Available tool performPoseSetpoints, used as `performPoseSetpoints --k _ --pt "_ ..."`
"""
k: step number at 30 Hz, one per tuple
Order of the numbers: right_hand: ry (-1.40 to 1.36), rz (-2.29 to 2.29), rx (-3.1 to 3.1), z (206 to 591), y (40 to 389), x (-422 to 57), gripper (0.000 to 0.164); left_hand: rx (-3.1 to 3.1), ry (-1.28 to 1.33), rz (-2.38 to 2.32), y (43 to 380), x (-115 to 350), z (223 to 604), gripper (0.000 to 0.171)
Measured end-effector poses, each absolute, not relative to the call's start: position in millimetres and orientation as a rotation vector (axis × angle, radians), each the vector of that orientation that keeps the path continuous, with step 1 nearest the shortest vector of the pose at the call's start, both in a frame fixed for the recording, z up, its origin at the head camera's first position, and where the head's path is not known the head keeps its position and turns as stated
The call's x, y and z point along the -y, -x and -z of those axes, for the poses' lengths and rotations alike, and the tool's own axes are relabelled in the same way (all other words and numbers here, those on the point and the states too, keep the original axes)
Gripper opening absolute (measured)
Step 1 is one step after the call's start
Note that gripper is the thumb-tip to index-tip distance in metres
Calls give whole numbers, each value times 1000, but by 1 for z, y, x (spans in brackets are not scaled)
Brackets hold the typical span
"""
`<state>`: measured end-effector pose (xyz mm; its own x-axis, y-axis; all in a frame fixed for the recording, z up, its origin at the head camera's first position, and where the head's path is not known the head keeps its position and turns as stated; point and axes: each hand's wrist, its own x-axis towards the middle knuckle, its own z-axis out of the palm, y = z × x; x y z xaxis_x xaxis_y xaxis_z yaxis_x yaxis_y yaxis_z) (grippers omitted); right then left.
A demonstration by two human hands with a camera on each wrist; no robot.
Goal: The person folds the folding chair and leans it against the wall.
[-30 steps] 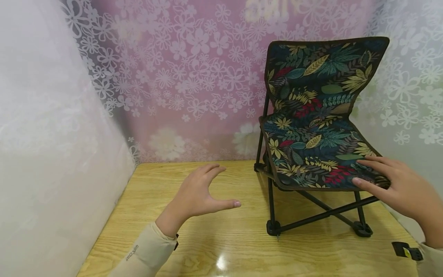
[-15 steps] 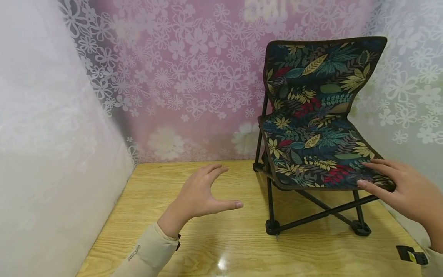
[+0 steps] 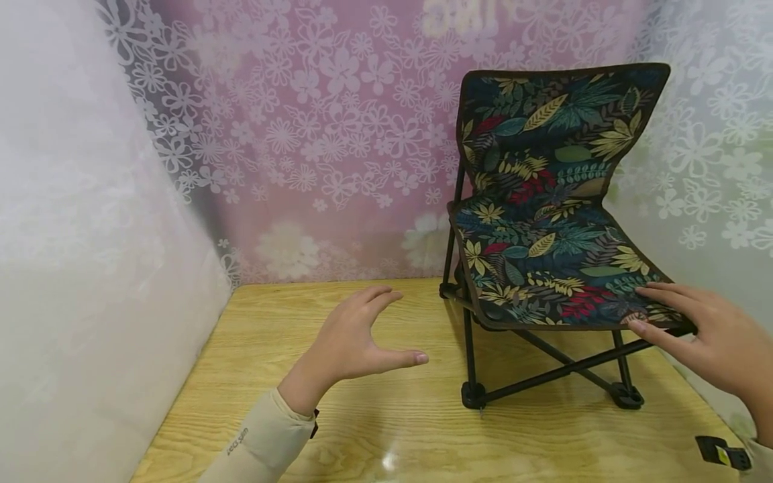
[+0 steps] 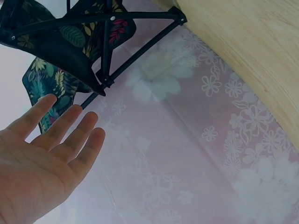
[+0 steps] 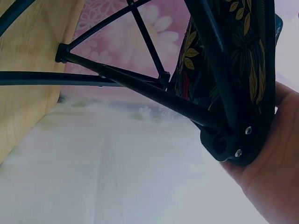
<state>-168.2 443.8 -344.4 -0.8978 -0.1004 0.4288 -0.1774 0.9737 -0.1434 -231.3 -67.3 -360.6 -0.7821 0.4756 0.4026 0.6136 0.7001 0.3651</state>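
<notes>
A folding chair (image 3: 546, 248) with dark leaf-print fabric and a black tube frame stands upright, unfolded, on the wood-grain surface. My right hand (image 3: 715, 332) is at the seat's front right corner, its fingers reaching over the fabric, thumb by the front edge. In the right wrist view, the palm side of that hand (image 5: 278, 158) lies right behind the black corner joint (image 5: 238, 140); its fingertips are hidden by the seat. To the chair's left, my left hand (image 3: 347, 339) hovers with fingers and thumb spread apart, holding nothing.
The wood-grain surface (image 3: 266, 396) ends at a pink floral curtain (image 3: 326, 147) behind. A pale sheet (image 3: 115, 255) hangs along the left side, and a whitish floral one (image 3: 718, 147) along the right, close beside the chair.
My right hand has slid a little to the right relative to the chair, uncovering more of the seat's front corner. The left hand keeps its pose; the view shifts slightly.
</notes>
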Motion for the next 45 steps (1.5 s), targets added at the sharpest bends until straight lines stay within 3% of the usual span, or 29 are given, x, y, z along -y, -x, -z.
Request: performPoseSetpoints --k 45 --pt "-338 -298 2599 359 159 -455 74 2436 1083 798 227 37 356 92"
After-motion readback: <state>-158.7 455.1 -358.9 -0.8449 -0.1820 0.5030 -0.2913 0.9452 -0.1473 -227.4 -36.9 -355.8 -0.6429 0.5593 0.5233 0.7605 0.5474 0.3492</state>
